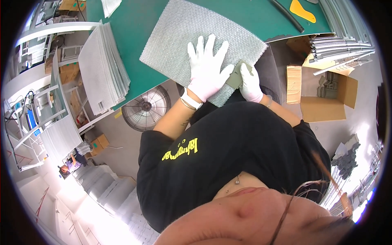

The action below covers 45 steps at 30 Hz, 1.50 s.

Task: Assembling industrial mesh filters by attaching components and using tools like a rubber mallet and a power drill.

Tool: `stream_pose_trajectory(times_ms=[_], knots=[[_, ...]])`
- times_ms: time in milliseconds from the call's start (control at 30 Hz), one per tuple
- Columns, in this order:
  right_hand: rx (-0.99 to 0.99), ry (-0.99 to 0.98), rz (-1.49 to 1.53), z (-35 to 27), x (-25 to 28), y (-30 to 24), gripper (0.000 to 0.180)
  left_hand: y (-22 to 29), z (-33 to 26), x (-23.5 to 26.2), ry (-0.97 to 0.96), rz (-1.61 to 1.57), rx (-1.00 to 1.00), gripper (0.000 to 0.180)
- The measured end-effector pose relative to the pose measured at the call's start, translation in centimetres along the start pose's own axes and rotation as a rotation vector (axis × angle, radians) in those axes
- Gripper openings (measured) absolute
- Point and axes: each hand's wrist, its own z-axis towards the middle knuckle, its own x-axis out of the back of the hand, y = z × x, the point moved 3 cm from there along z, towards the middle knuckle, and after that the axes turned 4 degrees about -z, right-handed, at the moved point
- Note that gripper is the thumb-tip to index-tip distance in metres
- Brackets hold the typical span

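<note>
A silvery honeycomb-textured sheet [175, 34] lies at an angle on the green tabletop [130, 24], its near corner overhanging the front edge toward me. My left hand [208, 67], in a white glove, rests flat on the sheet with the fingers spread. At the sheet's near right edge, my right hand [250, 85], also gloved, grips a flat olive-green pad [234, 79]. Its thumb side presses on top of the pad, and the other fingers are partly hidden. The left thumb reaches close to the pad.
A stack of similar sheets [100, 69] stands at the table's left. A black tube [288, 16] and a yellow flat tool [303, 11] lie at the far right. Below are a floor fan [146, 107] and an open cardboard box [322, 109] holding grey-green pieces. Metal strips [341, 49] stick out right.
</note>
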Motion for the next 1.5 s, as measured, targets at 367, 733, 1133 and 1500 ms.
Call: stream_pose_trajectory(times_ms=[367,733,1133,1500], knots=[[-0.017,-0.018,-0.195,0.5,-0.3,-2.0,0.012,-0.2,-0.2,-0.2,0.001,-0.007,0.015,0.068],[-0.244,-0.238,-0.101,1.2,0.3,-1.2,0.017,-0.1,0.0,-0.1,-0.017,-0.008,0.008,0.066],[-0.159,-0.18,-0.084,-0.4,0.6,0.0,0.02,-0.5,-0.3,-0.2,-0.008,-0.044,-0.018,0.066],[-0.056,-0.184,-0.164,0.6,1.4,1.6,0.016,-0.1,0.1,-0.4,-0.044,0.045,-0.018,0.07]])
